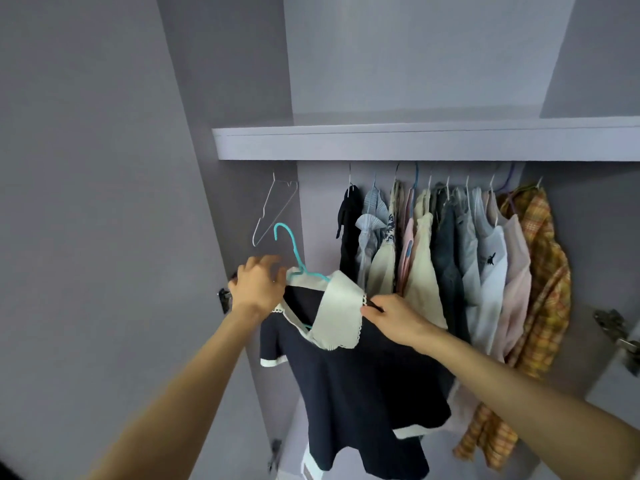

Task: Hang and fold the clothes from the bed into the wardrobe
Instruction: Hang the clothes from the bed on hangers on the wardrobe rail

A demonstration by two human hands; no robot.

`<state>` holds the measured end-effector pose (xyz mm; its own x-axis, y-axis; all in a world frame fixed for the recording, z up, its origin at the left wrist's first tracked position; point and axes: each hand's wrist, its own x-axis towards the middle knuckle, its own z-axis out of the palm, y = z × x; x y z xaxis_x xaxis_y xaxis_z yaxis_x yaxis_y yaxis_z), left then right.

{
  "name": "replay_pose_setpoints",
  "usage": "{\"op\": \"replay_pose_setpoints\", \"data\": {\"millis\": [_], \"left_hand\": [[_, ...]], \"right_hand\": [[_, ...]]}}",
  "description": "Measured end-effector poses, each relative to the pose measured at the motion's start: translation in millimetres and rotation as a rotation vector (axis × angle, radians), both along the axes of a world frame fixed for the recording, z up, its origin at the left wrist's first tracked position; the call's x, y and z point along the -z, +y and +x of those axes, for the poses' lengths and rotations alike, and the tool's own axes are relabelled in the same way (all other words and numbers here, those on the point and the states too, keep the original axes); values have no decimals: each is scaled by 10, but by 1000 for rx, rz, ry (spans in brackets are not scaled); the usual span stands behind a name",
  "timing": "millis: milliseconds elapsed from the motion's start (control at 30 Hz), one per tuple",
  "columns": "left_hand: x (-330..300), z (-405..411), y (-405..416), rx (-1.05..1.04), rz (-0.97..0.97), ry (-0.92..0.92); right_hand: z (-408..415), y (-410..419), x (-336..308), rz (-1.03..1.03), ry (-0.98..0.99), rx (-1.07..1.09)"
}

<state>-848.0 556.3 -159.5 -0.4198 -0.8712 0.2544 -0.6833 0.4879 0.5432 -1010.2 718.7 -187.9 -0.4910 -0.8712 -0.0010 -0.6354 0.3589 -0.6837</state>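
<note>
Dress point(349, 386) first: it is dark navy, matte and soft, with a broad cream collar point(341, 311) edged in small scallops and white bands at the sleeve and hem. It sits on a thin teal hanger point(294, 252) whose curved hook stands free in the air, below the shelf point(415, 143) and left of the hung clothes point(450, 258). You hold it up in front of the open wardrobe, tilted so the skirt falls down and to the right. Your left hand point(258, 289) curls round the collar's left end by the hanger's neck. Your right hand point(391, 318) pinches the dark shoulder fabric just beside the collar's right edge. A bare wire hanger point(273, 209), silver and angular, hangs alone above your left hand. The hung row runs from black and pale ruffled pieces to cream, denim, pink and an orange plaid shirt point(540, 271). The shelf is smooth, pale lilac board.
</note>
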Motion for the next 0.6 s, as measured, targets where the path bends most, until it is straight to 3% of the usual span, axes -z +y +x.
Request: {"op": "replay_pose_setpoints", "data": {"millis": [167,400,600], "left_hand": [[-34,194,-246,-11,-8,27],[-384,126,-563,36,-271,12],[-644,-202,-832,87,-518,18]], "right_hand": [[290,-454,28,-63,-90,132],[326,-1065,-298,-26,369,239],[173,-1489,-189,-75,338,402]]}}
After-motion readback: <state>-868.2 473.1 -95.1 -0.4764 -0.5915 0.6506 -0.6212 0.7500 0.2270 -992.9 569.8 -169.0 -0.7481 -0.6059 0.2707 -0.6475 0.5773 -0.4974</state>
